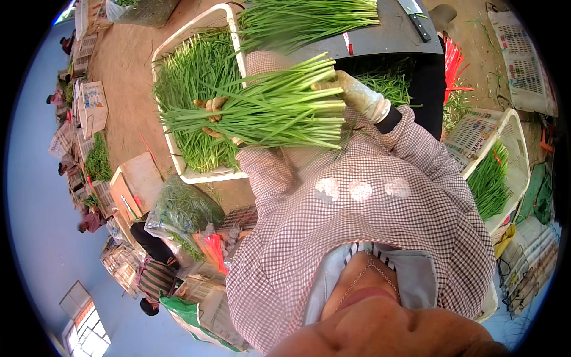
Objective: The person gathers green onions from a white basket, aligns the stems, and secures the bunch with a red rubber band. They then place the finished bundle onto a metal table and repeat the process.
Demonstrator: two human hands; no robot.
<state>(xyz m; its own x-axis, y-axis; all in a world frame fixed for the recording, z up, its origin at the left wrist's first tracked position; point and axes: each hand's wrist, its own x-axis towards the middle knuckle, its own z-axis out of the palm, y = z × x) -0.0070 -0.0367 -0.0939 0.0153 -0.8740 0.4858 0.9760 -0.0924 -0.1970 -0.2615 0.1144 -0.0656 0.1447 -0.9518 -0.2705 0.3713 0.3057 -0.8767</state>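
Observation:
A thick bunch of garlic chives [279,113] lies across in front of my chest, green tips to the left and pale stem ends to the right. My left hand [212,113], in a stained glove, is closed round the leafy part; the leaves hide most of it. At the pale ends, my gloved right hand [360,98] grips some of the stems, its fingertips partly hidden. Below the bunch's left half stands a white plastic crate [173,149] filled with more chives. Loose chives [309,21] lie on the dark table [389,35] ahead.
A knife [414,19] rests at the table's far right. Red ties [455,68] hang beside the table edge. To my right stands another white crate [520,154] with chives. Bagged greens [187,205] are on the left, near a person in a striped top [157,276].

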